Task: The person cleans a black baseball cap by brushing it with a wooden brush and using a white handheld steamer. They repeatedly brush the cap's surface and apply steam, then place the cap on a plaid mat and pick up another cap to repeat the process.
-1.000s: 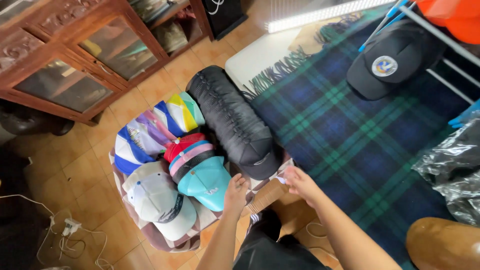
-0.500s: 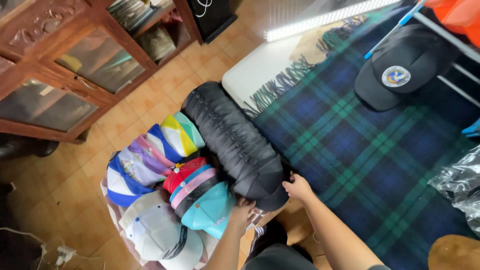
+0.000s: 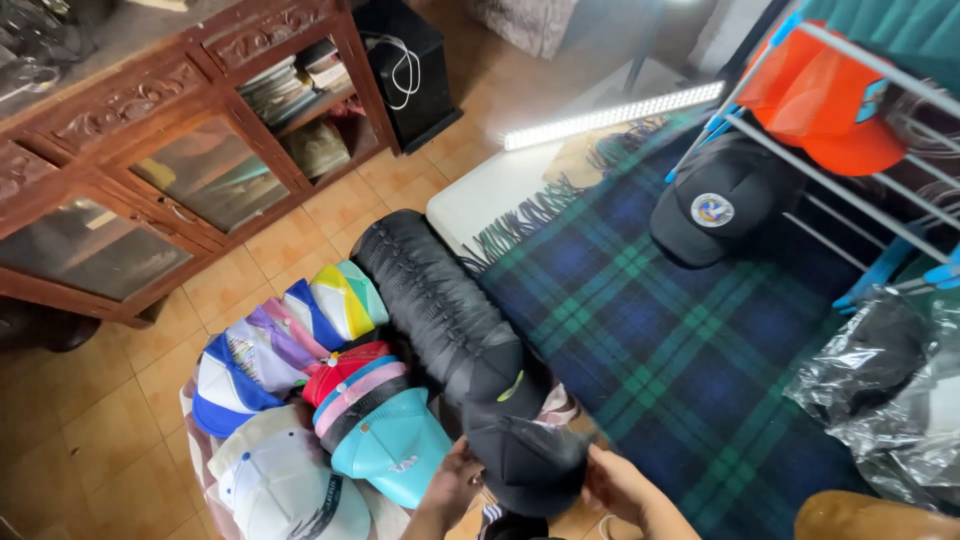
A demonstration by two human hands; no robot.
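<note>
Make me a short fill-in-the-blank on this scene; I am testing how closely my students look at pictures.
1. Both hands, the left hand and the right hand, hold a ____ cap.
2. The blanket on the bed has a ____ pattern.
3. The cap on the drying rack is ____.
4. Beside the long black stack of caps, the nearest cap is ____.

Missing words: black; plaid; orange; turquoise
</note>
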